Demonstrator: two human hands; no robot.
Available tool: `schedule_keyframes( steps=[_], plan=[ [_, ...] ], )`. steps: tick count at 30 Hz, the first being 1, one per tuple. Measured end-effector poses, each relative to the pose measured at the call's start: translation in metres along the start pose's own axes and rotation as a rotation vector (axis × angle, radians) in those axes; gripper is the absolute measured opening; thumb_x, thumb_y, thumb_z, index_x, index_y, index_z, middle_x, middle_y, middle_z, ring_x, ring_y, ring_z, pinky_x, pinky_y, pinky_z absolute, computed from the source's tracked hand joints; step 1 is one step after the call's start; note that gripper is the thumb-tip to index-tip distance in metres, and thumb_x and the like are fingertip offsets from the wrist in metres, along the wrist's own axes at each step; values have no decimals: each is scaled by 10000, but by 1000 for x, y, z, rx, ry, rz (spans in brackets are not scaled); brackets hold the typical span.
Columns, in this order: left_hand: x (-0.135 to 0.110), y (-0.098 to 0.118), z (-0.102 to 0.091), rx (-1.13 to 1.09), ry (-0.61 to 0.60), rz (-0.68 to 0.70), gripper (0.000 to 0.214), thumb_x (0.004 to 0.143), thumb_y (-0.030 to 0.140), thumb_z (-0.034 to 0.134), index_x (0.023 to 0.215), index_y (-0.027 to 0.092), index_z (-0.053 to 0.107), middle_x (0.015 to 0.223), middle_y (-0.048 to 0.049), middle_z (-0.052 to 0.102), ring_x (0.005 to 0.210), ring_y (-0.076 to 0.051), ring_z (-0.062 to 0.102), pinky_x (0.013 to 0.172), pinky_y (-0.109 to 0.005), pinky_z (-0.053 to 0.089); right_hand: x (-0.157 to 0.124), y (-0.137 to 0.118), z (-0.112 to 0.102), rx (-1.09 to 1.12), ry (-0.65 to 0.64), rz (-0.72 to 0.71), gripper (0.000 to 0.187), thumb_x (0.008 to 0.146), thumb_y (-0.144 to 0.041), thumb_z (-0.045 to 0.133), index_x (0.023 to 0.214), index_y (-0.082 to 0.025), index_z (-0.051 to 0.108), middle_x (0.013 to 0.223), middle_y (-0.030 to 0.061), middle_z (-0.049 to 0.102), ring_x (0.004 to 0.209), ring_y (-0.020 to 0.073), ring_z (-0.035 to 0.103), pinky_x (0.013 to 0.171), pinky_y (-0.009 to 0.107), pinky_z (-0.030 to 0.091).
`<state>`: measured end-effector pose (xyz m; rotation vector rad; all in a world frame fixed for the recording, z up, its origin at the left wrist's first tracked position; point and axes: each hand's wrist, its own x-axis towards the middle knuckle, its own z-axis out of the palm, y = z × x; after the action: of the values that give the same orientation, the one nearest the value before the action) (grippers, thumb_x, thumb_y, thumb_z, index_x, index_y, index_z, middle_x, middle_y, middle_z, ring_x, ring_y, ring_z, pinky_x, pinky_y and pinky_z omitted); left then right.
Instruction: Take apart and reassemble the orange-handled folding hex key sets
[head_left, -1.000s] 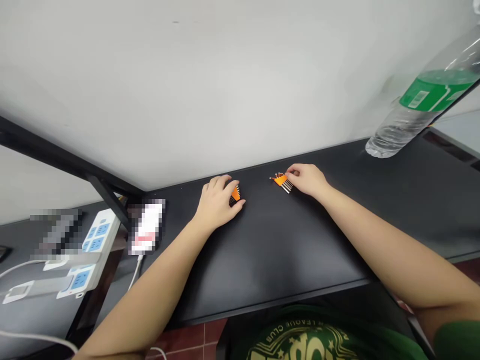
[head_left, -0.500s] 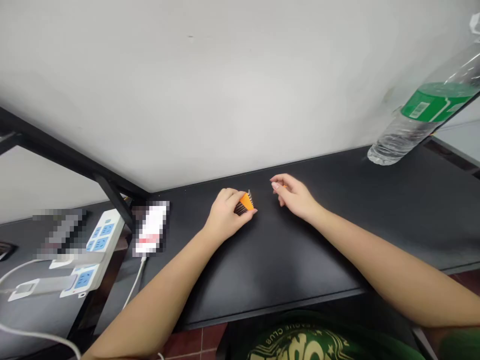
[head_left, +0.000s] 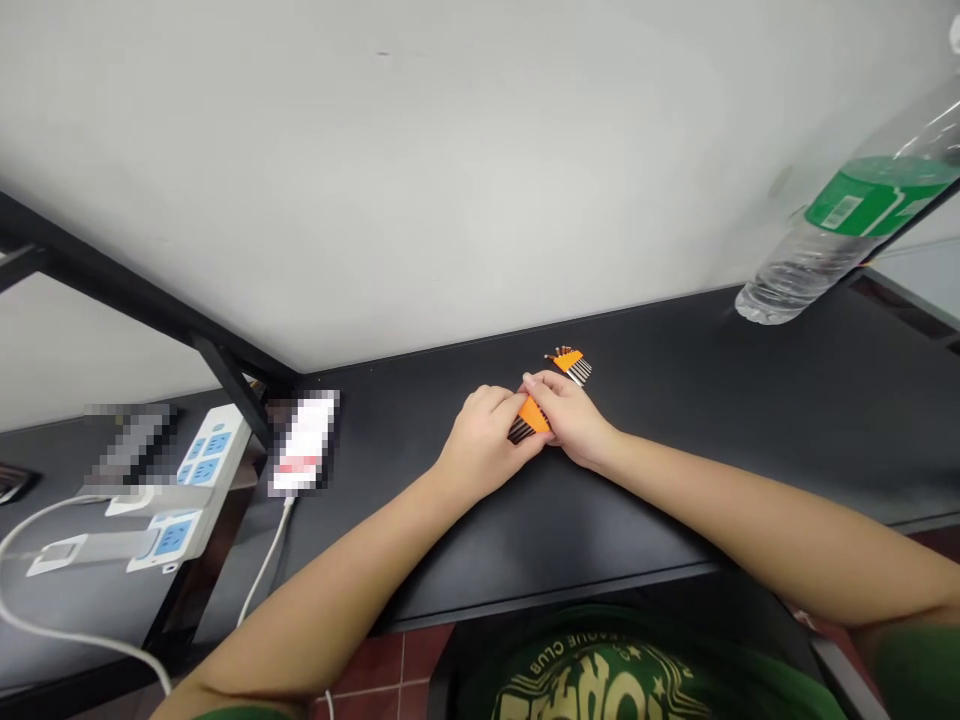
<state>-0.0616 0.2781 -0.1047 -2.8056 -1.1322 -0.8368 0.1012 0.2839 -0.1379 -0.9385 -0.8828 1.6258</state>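
Both hands meet over a hex key set (head_left: 534, 414), a row of dark metal keys in an orange holder. My left hand (head_left: 484, 440) is closed round its left side, thumb and fingers pinching the holder. My right hand (head_left: 574, 420) is closed on its right end, covering the tips there. Just beyond my right hand a second hex key set (head_left: 570, 361), also with an orange holder, lies on the black desk (head_left: 675, 400).
A large water bottle (head_left: 810, 250) with a green label stands at the back right by the wall. On the left lie a phone (head_left: 306, 440) on a white cable and a power strip (head_left: 199, 480) with plugs. A black frame bar (head_left: 135, 290) rises at the left.
My right hand has let go of the second hex key set, which now lies on the desk, and has come to the first one. My left hand has moved right with its set.
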Motion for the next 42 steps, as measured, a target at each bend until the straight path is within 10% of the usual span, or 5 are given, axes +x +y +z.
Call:
schedule_keyframes(
  steps=[18, 28, 33, 37, 42],
  plan=[
    [1, -3, 5, -109, 52, 52, 317, 829, 361, 790, 1056, 176, 670, 967, -81, 715, 870, -218, 638, 797, -378, 570, 2, 1, 3, 124, 9, -3, 568, 782, -534, 828, 663, -225, 366, 549, -82, 371, 427, 62, 343, 339, 194, 205],
    [0, -53, -15, -100, -11, 148, 366, 829, 409, 794, 1091, 180, 681, 972, -83, 718, 867, -212, 649, 806, -372, 579, 10, -15, -17, 215, 51, -28, 521, 809, -529, 806, 744, -249, 371, 521, -98, 418, 362, 47, 244, 335, 193, 136],
    [-2, -81, -21, -40, -54, 9, 342, 841, 427, 779, 1078, 195, 694, 981, -70, 712, 900, -217, 651, 822, -365, 572, 14, -19, -33, -496, 110, -482, 463, 938, -481, 654, 649, -226, 398, 535, -61, 405, 458, 86, 345, 459, 244, 279],
    [-2, -77, -19, -38, -105, 30, 371, 856, 449, 758, 1129, 210, 685, 1009, -68, 718, 917, -224, 654, 852, -389, 564, 15, -12, -37, -1242, -129, -926, 418, 1033, -350, 497, 644, -199, 469, 602, -9, 516, 568, 120, 444, 592, 287, 310],
    [-2, -73, -19, -18, -84, 47, 385, 865, 438, 750, 1158, 202, 670, 1031, -74, 712, 937, -229, 645, 876, -406, 557, 12, -2, -34, -1704, -269, -916, 379, 1071, -383, 450, 811, -177, 635, 726, 42, 656, 630, 151, 552, 600, 302, 269]
  ],
)
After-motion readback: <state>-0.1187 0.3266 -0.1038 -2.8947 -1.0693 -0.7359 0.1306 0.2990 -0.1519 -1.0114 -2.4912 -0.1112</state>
